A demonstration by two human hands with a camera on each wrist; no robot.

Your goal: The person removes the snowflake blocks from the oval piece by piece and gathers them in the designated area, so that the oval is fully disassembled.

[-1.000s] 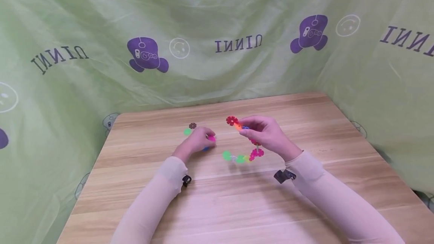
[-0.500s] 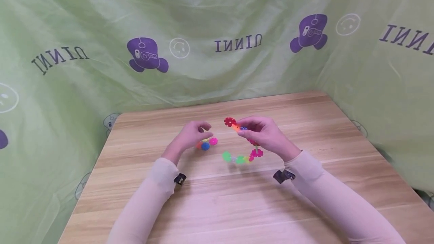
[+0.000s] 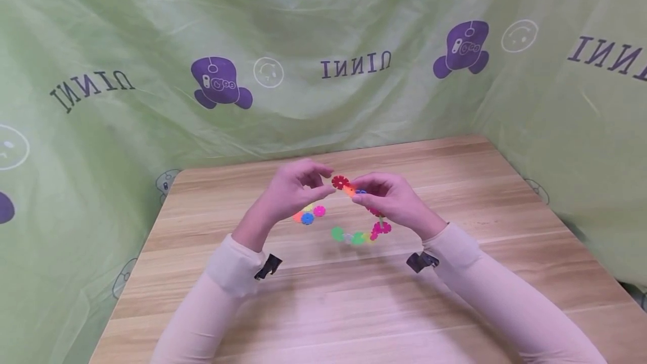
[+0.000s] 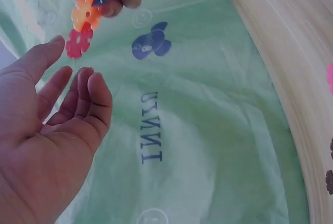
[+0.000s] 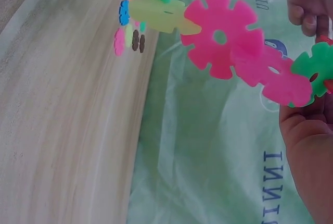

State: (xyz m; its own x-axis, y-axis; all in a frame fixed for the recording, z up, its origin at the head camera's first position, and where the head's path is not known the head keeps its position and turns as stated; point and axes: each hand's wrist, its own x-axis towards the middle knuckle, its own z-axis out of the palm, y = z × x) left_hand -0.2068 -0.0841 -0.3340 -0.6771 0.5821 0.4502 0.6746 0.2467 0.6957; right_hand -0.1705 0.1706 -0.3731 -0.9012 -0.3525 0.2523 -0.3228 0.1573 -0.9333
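Pinching a chain of notched plastic discs [image 3: 382, 228] near its top end is the right hand [image 3: 396, 201], up over the table [image 3: 323, 308]. Left hand [image 3: 295, 192] is open beside it, fingers loosely bent and thumb apart, right by the red disc [image 3: 340, 182] on the end. Can't tell if it's actually touching that one.

Getting a total for the chain is rough since the right hand covers part of it. From the tip I get one red, one orange disc [image 3: 350, 189], one blue disc [image 3: 360, 191] half behind the fingers, then a hidden stretch. The right wrist cam clearly shows two pink, one yellow, and a red one cut off at the edge. Lower end curves round with two greens and a pale, see-through piece between them, pretty blurry.

Loose pile on the table: one blue piece [image 3: 307, 218], one pink piece [image 3: 319, 211], plus orange and yellowish bits partly covered. Two brown pieces [image 5: 135, 40] show in the right wrist view; the others around them overlap too much to count.
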